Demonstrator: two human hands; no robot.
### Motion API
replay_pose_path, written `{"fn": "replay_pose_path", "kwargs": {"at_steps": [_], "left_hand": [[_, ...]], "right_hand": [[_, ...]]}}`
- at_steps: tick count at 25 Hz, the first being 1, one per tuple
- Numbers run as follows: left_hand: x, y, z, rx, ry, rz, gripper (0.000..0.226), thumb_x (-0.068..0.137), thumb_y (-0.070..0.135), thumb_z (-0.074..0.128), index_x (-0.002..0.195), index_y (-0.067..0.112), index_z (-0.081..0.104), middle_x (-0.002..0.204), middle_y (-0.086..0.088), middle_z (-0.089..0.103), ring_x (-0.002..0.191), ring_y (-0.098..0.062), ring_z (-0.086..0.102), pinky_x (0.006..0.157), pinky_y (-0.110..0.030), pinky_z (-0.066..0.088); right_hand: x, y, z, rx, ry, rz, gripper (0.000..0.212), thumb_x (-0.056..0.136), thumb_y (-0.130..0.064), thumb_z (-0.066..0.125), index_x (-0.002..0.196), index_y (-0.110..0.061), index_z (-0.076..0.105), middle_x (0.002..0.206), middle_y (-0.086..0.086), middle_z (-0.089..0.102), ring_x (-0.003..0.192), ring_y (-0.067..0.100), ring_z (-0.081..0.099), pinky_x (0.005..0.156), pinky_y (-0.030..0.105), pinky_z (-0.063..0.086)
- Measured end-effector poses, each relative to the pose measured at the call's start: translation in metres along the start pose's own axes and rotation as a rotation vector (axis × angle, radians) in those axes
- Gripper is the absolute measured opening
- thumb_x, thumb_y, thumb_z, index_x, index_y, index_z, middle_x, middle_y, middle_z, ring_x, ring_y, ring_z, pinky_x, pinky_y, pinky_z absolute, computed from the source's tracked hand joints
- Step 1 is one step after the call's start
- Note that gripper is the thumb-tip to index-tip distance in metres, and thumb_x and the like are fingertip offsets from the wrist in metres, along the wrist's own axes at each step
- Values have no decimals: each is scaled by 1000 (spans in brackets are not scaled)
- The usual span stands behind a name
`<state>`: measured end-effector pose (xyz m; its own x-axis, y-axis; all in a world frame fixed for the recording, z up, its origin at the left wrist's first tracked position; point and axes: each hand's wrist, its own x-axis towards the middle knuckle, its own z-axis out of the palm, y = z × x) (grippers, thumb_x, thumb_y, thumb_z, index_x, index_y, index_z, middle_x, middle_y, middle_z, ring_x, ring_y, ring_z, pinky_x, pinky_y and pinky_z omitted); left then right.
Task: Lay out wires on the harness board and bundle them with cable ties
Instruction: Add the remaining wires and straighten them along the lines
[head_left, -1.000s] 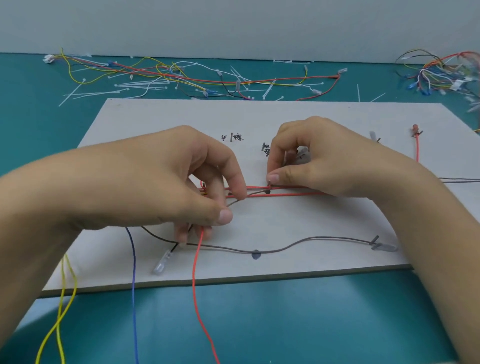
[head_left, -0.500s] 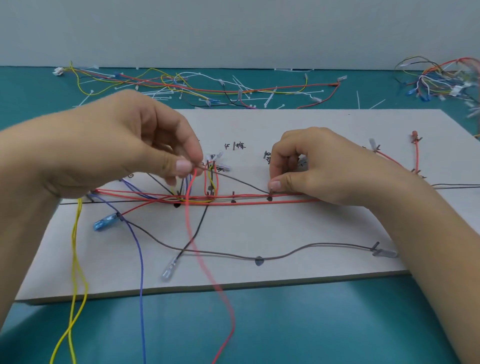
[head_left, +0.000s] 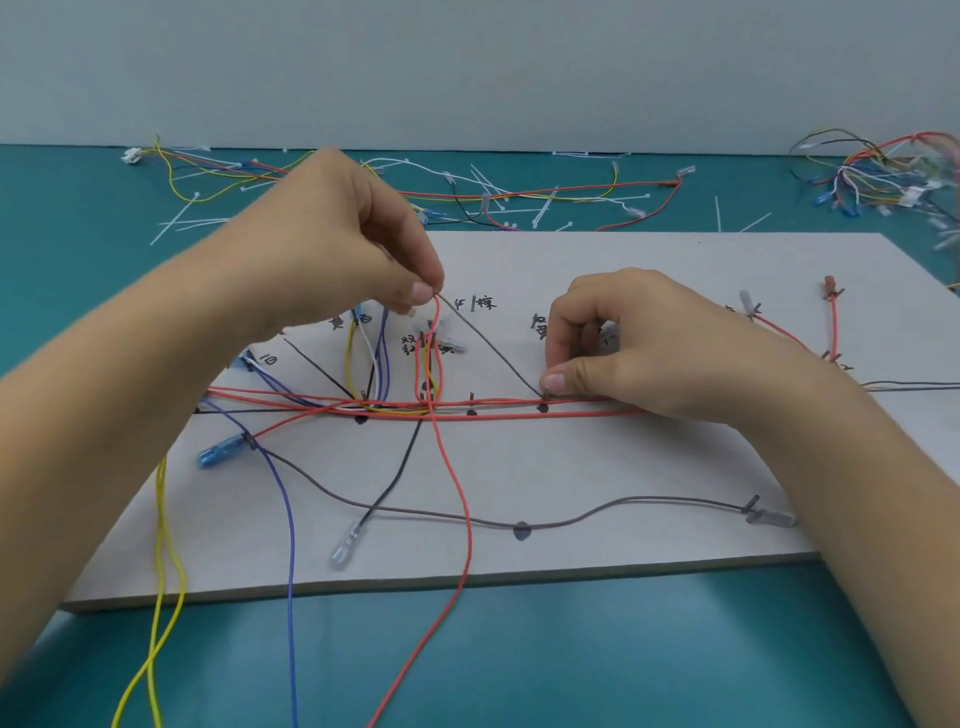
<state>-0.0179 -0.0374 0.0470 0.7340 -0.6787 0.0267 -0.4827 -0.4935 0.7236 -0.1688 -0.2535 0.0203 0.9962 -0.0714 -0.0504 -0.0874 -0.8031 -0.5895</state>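
left hand (head_left: 337, 244) pinched red wire (head_left: 469, 540) and grey wire (head_left: 488, 345); at its 4 o'clock, right hand (head_left: 649, 343) clamped the wire bundle (head_left: 493, 401).

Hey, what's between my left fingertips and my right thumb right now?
In the head view, a taut grey wire spans that gap, running from the left hand and its pinch down to the right hand, which holds it at the harness board.

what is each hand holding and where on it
Left hand pinches the red wire and grey wire in its fingertips above the harness board; right hand pinches the grey wire at the red trunk.
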Motion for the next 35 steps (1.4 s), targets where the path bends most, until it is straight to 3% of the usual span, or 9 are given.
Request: {"fn": "replay_pose_path", "kwargs": {"at_steps": [5, 7, 9, 11, 20, 24, 35], "left_hand": [[29, 5, 12, 84, -12, 99, 22, 76, 5, 83, 77, 27, 82, 69, 3, 78, 76, -26, 77, 78, -55, 63], [37, 2, 18, 93, -10, 154, 22, 77, 2, 83, 77, 24, 83, 67, 7, 77, 66, -12, 75, 67, -33, 63], [43, -1, 24, 121, -10, 209, 23, 76, -2, 83, 79, 21, 84, 65, 9, 76, 56, 5, 66, 55, -7, 48], [46, -4, 25, 126, -3, 229, 21, 76, 0, 84, 81, 20, 84, 67, 9, 76, 55, 7, 64, 54, -2, 42], [50, -12, 25, 148, -40, 283, 22, 78, 1, 83, 81, 22, 83, 72, 10, 77, 65, 4, 69, 64, -7, 51], [52, -12, 27, 170, -96, 277, 23, 80, -1, 81, 79, 22, 81, 72, 11, 77, 61, 6, 66, 61, -6, 48], [58, -16, 18, 115, -176, 194, 25, 89, 5, 76, 83, 28, 80, 80, 9, 80, 81, -15, 76, 87, -42, 63]], "right_hand": [[0, -1, 0, 9, -4, 3, 15, 81, -30, 84, 76, -27, 71, 79, -1, 69, 75, 18, 64, 75, 45, 56], [0, 0, -1, 16, -6, 1, 14, 81, -29, 84, 76, -26, 71, 79, -1, 69, 75, 19, 64, 75, 44, 56], [0, 0, 0, 24, -8, 2, 14, 81, -29, 84, 76, -25, 71, 80, 0, 70, 75, 19, 64, 74, 43, 56], [0, 0, -1, 24, -12, 3, 14, 81, -29, 84, 76, -25, 71, 80, 1, 70, 75, 19, 64, 73, 42, 55], [1, 1, 0, 24, -16, 4, 15, 81, -30, 84, 76, -26, 71, 80, 3, 70, 75, 22, 64, 73, 45, 56], [1, 1, -1, 22, -15, 6, 15, 81, -32, 84, 76, -27, 71, 80, 2, 70, 75, 21, 64, 73, 46, 56], [0, 0, -1, 9, -21, 8, 16, 82, -28, 83, 75, -26, 69, 80, 3, 70, 75, 21, 63, 73, 44, 56]]}}
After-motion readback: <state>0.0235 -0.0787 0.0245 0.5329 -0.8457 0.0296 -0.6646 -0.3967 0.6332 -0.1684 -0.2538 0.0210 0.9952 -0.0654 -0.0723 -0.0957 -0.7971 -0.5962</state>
